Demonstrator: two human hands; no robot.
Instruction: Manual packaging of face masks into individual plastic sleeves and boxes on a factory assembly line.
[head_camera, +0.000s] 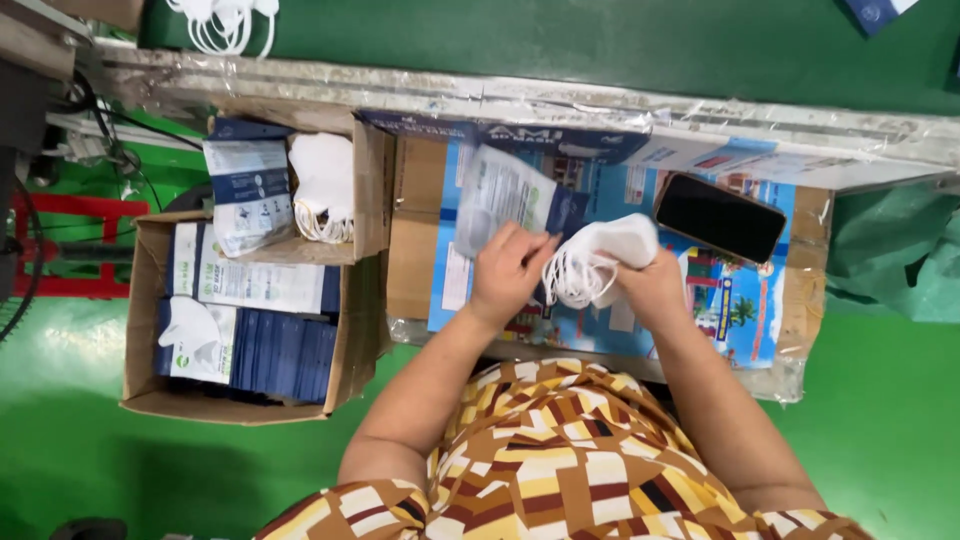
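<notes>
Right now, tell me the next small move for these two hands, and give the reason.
Probably slide the white masks in the right hand toward the mouth of the clear pouch that the left hand pinches. The stack sits bunched beside the pouch, ear loops hanging, not yet inside it.

two hands (575, 275), one phone (720, 217), two cardboard boxes (145, 330), one clear packet (500, 195).

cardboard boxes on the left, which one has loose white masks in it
The smaller upper box, nearer the bench: white masks sit loose beside pouches. The larger lower box holds mostly packed pouches.
</notes>
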